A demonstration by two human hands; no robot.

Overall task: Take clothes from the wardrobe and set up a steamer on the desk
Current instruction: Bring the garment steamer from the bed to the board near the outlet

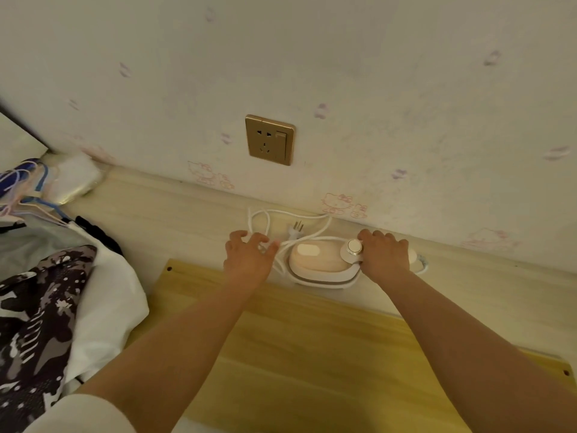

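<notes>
From the head camera, the white steamer (324, 264) lies on the pale desk (193, 214), close to the wall and just past a yellow wooden board (312, 354). The right hand (385, 254) grips the steamer's handle end, fingers curled over it, beside a round knob (353, 247). The left hand (249, 254) rests on the white cord (265, 220), fingers bent and a bit apart; I cannot tell if it pinches the cord. The plug (296, 230) lies on the desk between the hands. A gold wall socket (270, 139) sits above. Clothes (46, 307) and hangers (28, 189) lie at the left.
</notes>
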